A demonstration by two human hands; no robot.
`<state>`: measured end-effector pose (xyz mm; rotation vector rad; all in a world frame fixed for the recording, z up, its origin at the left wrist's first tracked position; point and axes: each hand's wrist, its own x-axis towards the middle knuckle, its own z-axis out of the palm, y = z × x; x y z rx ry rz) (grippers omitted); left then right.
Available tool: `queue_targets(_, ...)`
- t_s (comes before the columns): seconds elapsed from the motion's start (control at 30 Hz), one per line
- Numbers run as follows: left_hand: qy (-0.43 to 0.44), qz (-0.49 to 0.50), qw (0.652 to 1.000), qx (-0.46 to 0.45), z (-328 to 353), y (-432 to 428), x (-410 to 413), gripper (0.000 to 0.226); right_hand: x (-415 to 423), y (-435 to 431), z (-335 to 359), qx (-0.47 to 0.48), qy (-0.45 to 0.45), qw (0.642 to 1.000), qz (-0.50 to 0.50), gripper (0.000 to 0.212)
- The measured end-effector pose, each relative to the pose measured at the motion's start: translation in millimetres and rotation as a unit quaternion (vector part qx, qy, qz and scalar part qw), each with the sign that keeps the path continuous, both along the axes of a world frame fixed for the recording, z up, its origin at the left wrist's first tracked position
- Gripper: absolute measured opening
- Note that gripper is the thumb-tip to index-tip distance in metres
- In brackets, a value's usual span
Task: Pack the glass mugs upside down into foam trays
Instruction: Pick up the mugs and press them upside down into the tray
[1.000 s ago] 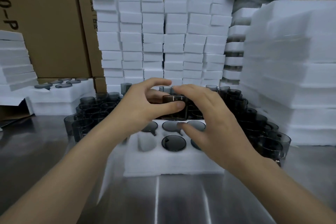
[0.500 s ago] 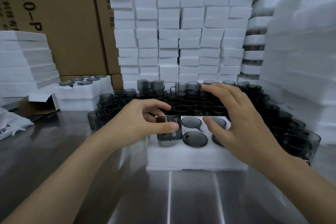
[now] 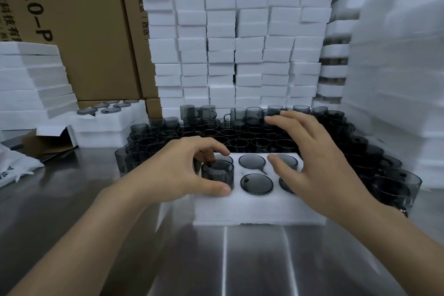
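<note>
The left hand (image 3: 177, 170) curls thumb and fingers round an upside-down smoked-glass mug (image 3: 217, 174), which stands partly sunk in the foam tray (image 3: 254, 209) pocket under its fingertips. Just right of that hand, two inverted mugs (image 3: 256, 184) sit flush in their pockets. Past them the right hand (image 3: 319, 163) hovers with fingers spread, holding nothing, and upright loose mugs (image 3: 240, 137) crowd beyond both hands.

The single head-worn camera looks forward and down, close above the foam tray (image 3: 259, 209) (wide lens, foam stacks (image 3: 396, 79) bowing at edges).
</note>
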<state>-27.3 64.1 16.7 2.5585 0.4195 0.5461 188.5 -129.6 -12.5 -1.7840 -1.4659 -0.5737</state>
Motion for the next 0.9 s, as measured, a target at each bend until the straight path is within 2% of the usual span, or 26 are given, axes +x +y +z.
queue_targets(0.27, 0.019, 0.003, 0.999, -0.033, 4, 5, -3, 0.058, 5, 0, -1, -0.016, 0.003, 1.0, -0.014, 0.058)
queue_targets(0.5, 0.079, 0.008, 0.997, -0.014, 2, 1, -1, 0.059, 4, 1, -3, -0.05, 0.005, 0.998, -0.023, 0.051)
queue_targets(0.63, 0.063, 0.043, 0.997, 0.02, 1, 1, -1, 0.072, 2, 1, -3, -0.066, 0.026, 0.997, -0.025, 0.044)
queue_targets(0.73, 0.088, 0.062, 0.993, 0.04, -3, -1, 0, 0.088, 4, 1, -3, -0.121, 0.039, 0.991, -0.039, 0.053)
queue_targets(0.9, 0.135, 0.051, 0.986, -0.081, -3, -7, 1, 0.096, 3, 5, -12, -0.249, 0.087, 0.964, -0.024, 0.086)
